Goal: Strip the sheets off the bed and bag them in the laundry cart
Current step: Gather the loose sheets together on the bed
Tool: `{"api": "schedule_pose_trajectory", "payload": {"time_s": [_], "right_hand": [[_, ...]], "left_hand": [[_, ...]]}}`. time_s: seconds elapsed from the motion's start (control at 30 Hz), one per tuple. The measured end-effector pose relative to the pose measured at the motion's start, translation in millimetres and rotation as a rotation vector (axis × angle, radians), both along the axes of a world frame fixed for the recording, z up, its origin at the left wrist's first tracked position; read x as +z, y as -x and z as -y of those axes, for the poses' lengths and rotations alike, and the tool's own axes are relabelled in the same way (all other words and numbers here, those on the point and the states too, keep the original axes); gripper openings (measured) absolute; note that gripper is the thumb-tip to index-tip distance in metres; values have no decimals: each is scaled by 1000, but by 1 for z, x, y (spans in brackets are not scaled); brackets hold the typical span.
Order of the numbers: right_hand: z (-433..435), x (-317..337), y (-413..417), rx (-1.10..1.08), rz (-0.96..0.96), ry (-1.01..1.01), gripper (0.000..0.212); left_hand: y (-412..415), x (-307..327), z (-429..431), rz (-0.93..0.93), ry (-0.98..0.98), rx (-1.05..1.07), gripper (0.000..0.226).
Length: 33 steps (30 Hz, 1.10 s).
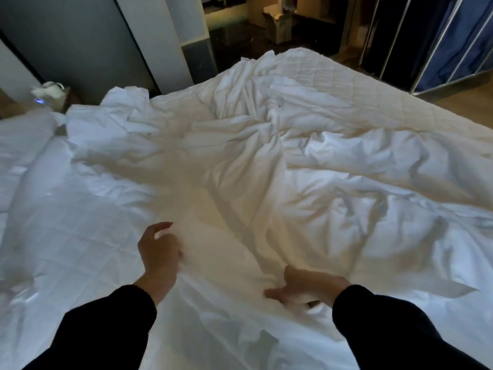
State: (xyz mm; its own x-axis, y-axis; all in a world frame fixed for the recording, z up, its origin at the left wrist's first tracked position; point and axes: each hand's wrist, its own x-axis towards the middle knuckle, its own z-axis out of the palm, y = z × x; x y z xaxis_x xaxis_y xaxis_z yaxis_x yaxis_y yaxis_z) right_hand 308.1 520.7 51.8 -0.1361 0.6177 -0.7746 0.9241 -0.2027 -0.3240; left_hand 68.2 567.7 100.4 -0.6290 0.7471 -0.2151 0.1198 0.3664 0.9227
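Dim bedroom, wide bed (400, 102) filling most of view. Rumpled white cotton sheets (266, 156) heaped across it, off at far right corner, quilted white mattress pad (320, 68) bared there. Left hand (160, 252) low over sheets near front edge, fingers (160, 228) apart, loosely curled, gripping nothing. Right hand (306, 287) down on a fold just beside, fingers (312, 303) curled into fabric, blurred, grip impossible to tell. Black sleeves (106, 324) on both arms. Blue fabric panels in metal frame (458, 49) beyond far right corner.

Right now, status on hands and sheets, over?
Left hand open, over sheet. Right hand on sheet, grip blurred. Rumpled sheet not yet off bed.
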Motion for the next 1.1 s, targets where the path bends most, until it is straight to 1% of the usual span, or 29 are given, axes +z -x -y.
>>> {"api": "schedule_pose_trajectory", "payload": {"time_s": [0.07, 0.1, 0.2, 0.23, 0.27, 0.3, 0.37, 0.4, 0.43, 0.47, 0.53, 0.57, 0.6, 0.7, 0.8, 0.87, 0.9, 0.97, 1.03, 1.1], "right_hand": [[12, 3, 12, 72, -42, 7, 60], [16, 3, 17, 65, -75, -17, 60], [24, 5, 26, -72, -200, -92, 55], [25, 7, 27, -131, -241, -90, 51], [27, 9, 27, -170, -283, -78, 46], [27, 10, 28, -192, -310, -46, 41], [28, 10, 33, -219, -345, -7, 32], [28, 10, 37, -243, -355, -25, 27], [27, 8, 42, -286, -370, -59, 22], [26, 7, 47, -370, -414, -97, 18], [20, 6, 54, -611, -549, -137, 12], [18, 7, 56, -702, -603, -147, 10], [18, 9, 57, -747, -625, -149, 11], [27, 11, 62, -691, -567, -84, 28], [50, 8, 73, -558, -513, 42, 29], [70, 2, 82, -430, -470, 49, 52], [80, 0, 85, -350, -446, 24, 60], [99, -1, 89, -168, -389, -61, 61], [116, 2, 94, -96, -412, -131, 57], [133, 3, 102, -11, -469, -181, 60]], "left_hand": [[14, 14, 21, -45, 27, -76, 40], [22, 17, 29, -80, 60, -129, 39], [36, 18, 45, -162, 177, -316, 29], [40, 15, 50, -218, 238, -394, 21], [42, 15, 57, -270, 317, -471, 5], [45, 10, 62, -372, 427, -565, 16], [51, -6, 68, -630, 633, -776, 58], [53, -12, 71, -720, 700, -833, 71], [55, -16, 74, -779, 754, -869, 79], [59, -22, 76, -831, 792, -894, 81], [70, -32, 86, -938, 867, -952, 81], [77, -37, 93, -982, 898, -948, 80], [83, -42, 100, -1005, 918, -920, 79], [91, -57, 122, -982, 886, -762, 71], [93, -71, 149, -902, 855, -613, 64], [96, -75, 170, -792, 857, -507, 62], [99, -77, 182, -737, 856, -455, 61], [106, -77, 207, -675, 860, -353, 58], [113, -75, 231, -682, 866, -292, 55], [111, -70, 251, -710, 883, -249, 53]]}}
